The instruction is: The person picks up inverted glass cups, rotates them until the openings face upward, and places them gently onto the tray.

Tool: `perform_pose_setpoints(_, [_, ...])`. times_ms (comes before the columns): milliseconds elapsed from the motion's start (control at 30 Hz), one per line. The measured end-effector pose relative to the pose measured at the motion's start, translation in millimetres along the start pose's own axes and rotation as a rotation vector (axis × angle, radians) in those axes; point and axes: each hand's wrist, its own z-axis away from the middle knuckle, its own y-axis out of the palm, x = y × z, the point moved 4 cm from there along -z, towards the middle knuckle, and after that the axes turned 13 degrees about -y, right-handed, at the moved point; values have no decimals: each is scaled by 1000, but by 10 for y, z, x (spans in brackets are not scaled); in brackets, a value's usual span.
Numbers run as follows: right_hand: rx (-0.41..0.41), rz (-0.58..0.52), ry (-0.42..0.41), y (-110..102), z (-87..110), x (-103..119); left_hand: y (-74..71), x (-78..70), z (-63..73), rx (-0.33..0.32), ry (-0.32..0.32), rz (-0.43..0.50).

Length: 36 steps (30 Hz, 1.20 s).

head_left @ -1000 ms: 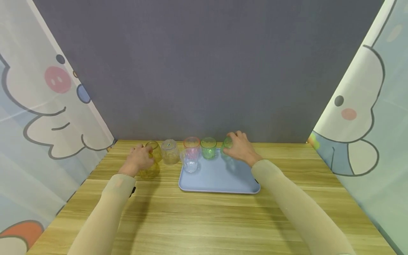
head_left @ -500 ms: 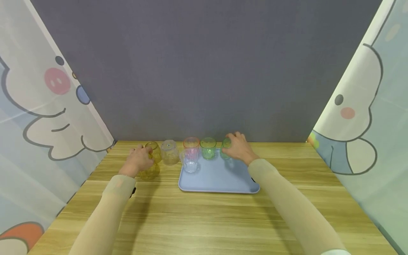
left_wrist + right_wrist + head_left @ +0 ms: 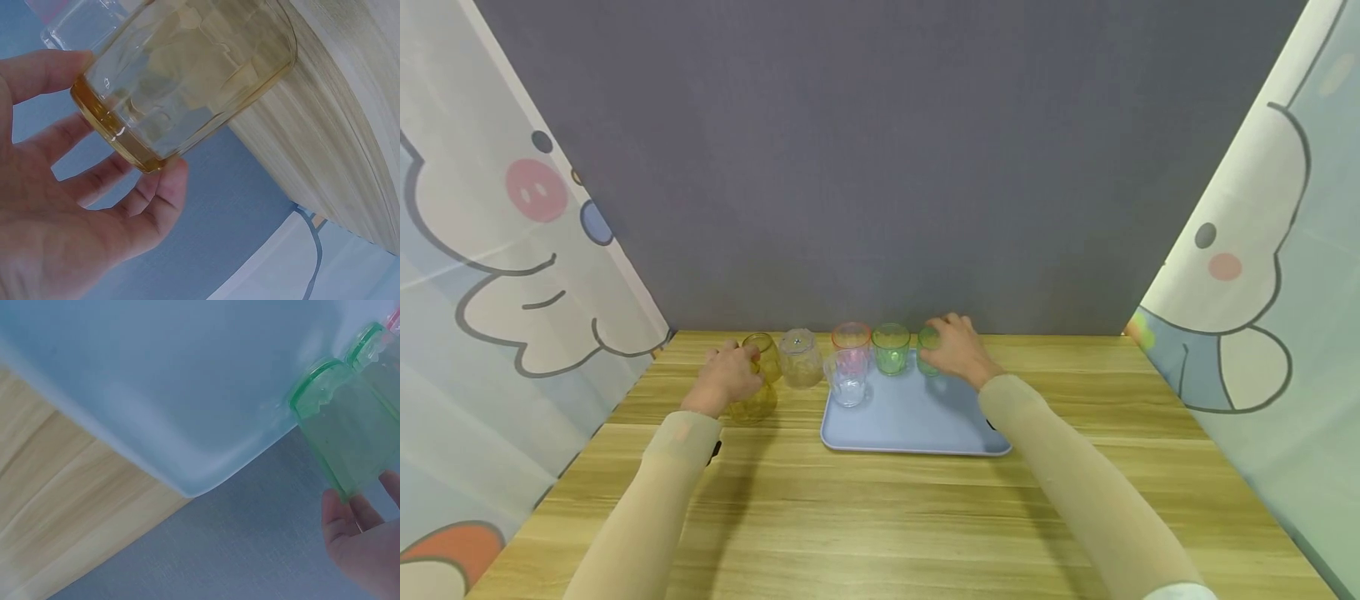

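Observation:
My left hand grips an upside-down amber glass by its thick base, fingertips spread around it. In the head view that amber glass is over the wooden table, left of the tray, partly hidden by the hand. A second amber glass is just behind it. My right hand holds a green glass near its rim, base down at the tray's back edge. Left of it, another green glass stands on the blue tray.
A pink glass with a red rim stands at the tray's back left, a clear glass in front of it. An upside-down clear glass sits on the wooden table left of the tray. A grey panel rises behind.
My right hand has moved slightly left with the green glass, bringing it closer to the other green glass. The left hand and its amber glass have stayed in place.

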Motion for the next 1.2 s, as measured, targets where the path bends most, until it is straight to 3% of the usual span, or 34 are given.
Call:
perform_pose_setpoints(733, [-12, -53, -15, 87, -6, 5, 5, 9, 6, -9, -6, 11])
perform_pose_setpoints(1200, [-28, -36, -38, -27, 102, 110, 43, 41, 28, -47, 16, 11])
